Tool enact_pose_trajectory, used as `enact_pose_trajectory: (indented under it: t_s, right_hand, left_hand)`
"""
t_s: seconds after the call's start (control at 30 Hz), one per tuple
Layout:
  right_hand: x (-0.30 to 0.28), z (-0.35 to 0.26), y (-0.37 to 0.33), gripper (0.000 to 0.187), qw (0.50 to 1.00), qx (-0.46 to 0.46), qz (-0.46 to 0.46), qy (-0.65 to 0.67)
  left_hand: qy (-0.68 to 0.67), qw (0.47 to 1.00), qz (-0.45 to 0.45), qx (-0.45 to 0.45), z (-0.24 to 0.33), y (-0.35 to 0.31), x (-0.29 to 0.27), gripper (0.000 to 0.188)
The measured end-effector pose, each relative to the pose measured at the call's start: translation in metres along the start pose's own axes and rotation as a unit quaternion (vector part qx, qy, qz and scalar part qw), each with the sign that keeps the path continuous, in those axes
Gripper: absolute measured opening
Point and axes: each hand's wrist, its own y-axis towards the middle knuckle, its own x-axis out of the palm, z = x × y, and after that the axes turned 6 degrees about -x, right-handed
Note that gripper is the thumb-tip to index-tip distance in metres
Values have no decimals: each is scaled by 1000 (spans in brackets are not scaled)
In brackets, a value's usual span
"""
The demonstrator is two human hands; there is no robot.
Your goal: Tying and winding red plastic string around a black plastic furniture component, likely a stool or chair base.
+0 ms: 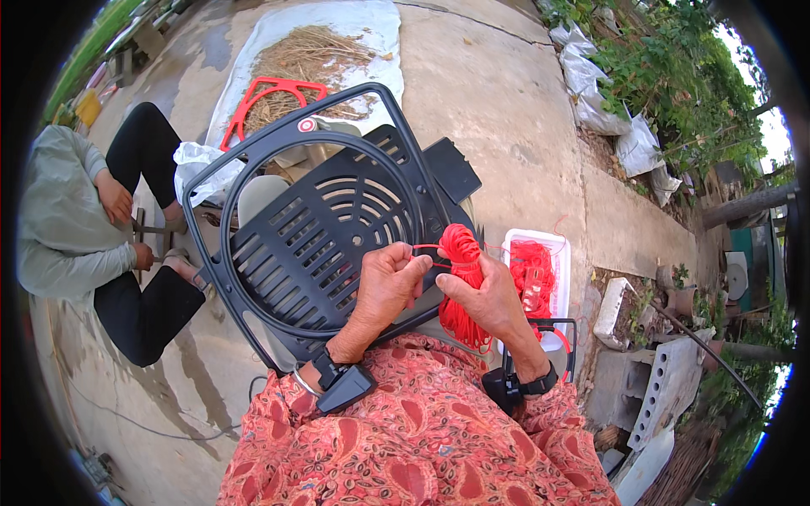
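My right hand (488, 295) is closed around a bundle of red cord (460, 253), wound thick at the top with loops hanging below. A strand runs from the bundle to my left hand (388, 282), whose thumb and fingers pinch it. Beneath and beyond my hands rests a black plastic frame (403, 105) with a large round ring and a slatted panel (295, 244), tilted across my lap. To the right of my right hand, a white basket (519, 234) holds more red cord (531, 270) in a tangled heap.
At the left another person (67, 219) sits low. A red plastic frame (245, 105) lies on a pale sheet (371, 25) with dry stalks (312, 55). White sacks (591, 84) and plants line the right side. Concrete blocks (666, 392) and a white planter box (612, 312) stand at lower right.
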Motion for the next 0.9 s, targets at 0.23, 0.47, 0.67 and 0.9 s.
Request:
enact_pose_trajectory:
  t_s: [0.23,0.47,0.67,0.9]
  right_hand:
    - [-23,-5,-19,59,999,-19,3,-44]
    - [-23,-23,-35,49,989,-79,-12,-129]
    - [-14,-23,-24,32,975,-81,-9,-208]
    - [6,-4,-2,37,961,-89,-49,-256]
  left_hand:
    - [59,998,18,16,1,-3,0,35]
    - [211,958,104,162,-14,-2,0,37]
    - [341,884,175,266,0,-15,3,28]
    - [373,867,154,291,-6,-18,4,26]
